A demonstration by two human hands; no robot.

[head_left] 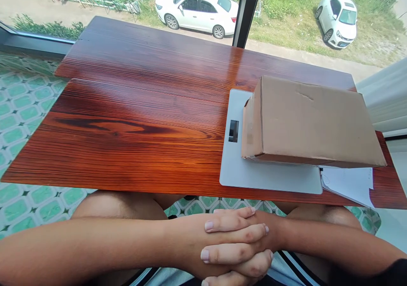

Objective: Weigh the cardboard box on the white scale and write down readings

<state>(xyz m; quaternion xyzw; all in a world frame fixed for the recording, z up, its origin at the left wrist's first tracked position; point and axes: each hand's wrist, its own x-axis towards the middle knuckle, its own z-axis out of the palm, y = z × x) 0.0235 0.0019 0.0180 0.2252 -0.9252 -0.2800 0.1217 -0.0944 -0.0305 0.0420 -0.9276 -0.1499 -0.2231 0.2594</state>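
Note:
Over my lap, just in front of the table's near edge, my left hand point(197, 239) and my right hand point(263, 221) are clasped with their fingers interlaced. Both are closed, and no object shows between them. Beyond them a brown cardboard box point(314, 120) lies on the right side of the table. Beneath the box is a flat white scale point(270, 178) with a small dark display point(233, 131) on its left side. White paper sheets point(349, 182) stick out under the box's right part, next to the scale. Neither hand touches these things.
A glossy red-brown wooden table point(127, 150) spans the view, with a stepped left edge. Behind it a window with a dark frame post point(248, 15) shows two white cars outside. A pale curtain point(388, 95) hangs at the right. Green tiles point(22, 104) cover the floor.

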